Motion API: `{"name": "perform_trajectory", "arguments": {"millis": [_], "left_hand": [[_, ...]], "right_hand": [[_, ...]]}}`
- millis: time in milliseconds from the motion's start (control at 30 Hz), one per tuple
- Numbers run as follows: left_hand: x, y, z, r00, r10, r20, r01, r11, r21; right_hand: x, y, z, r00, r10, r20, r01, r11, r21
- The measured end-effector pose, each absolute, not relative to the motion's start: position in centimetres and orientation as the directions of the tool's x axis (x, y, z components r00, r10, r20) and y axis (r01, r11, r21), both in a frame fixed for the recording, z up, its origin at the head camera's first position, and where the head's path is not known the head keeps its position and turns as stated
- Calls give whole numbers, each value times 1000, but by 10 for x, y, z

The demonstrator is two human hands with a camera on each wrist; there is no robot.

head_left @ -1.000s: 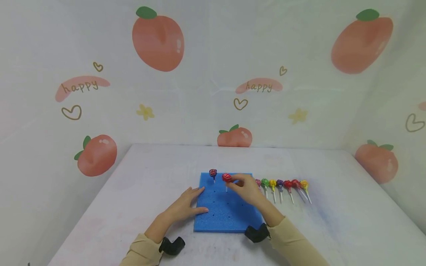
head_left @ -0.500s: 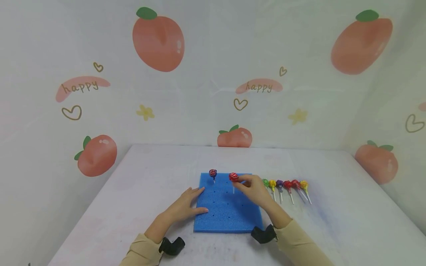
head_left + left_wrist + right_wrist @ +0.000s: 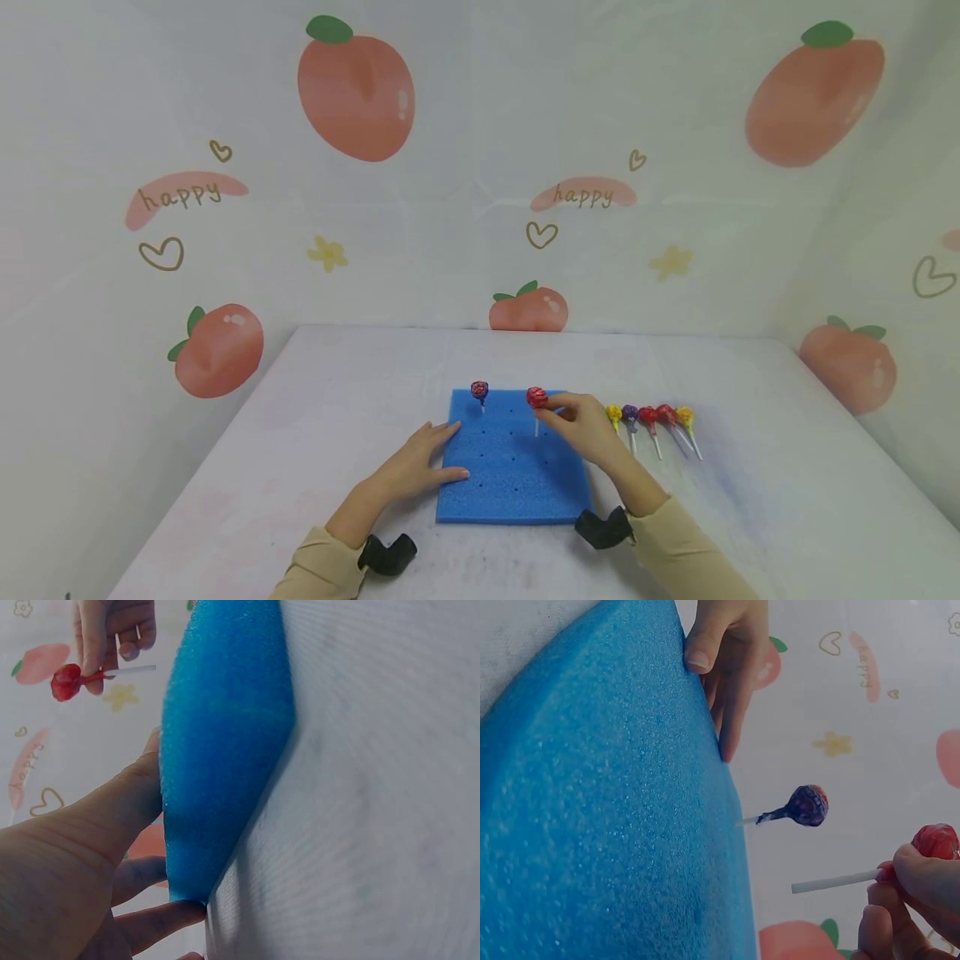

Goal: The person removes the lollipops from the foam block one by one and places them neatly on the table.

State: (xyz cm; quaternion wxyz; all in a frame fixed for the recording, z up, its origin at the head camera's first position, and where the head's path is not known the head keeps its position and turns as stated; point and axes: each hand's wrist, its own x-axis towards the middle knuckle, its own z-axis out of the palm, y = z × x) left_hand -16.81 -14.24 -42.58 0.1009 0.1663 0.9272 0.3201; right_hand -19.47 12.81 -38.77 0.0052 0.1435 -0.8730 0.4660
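Between the thumb and fingertips of my right hand (image 3: 588,429) is a red lollipop (image 3: 536,397), its white stick pointing down over the blue foam board (image 3: 502,502). The right wrist view shows the stick's lower end (image 3: 810,886) free and apart from the foam. My left hand (image 3: 415,462) rests against the board's left edge, thumb and fingers spread. A dark purple and red lollipop (image 3: 480,390) stands upright in the board's far left corner area. Small holes dot the foam surface.
Right of the board several lollipops lie in a row, among them a purple one (image 3: 630,413) and a yellow one (image 3: 685,416). My right hand covers part of that row. A printed cloth wall (image 3: 450,250) rises behind the white table (image 3: 360,367).
My right hand has carried the red lollipop rightward over the board's far part. It now hides the pink and green lollipops in the row. The left hand has stayed put.
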Motion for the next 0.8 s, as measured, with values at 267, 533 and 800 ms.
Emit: {"name": "perform_trajectory", "arguments": {"millis": [267,533,800], "left_hand": [[-167,-142,-424,-926,367,-87,234,741,629],[-168,-143,-425,-925,372,-84,241,740,628],[-168,-143,-428,-923,378,-76,252,740,624]], "right_hand": [[-194,134,-388,-960,-238,149,-256,520,-815],[-193,142,-386,-964,-209,166,-256,543,-800],[-193,152,-387,-968,-186,168,-245,562,-790]]}}
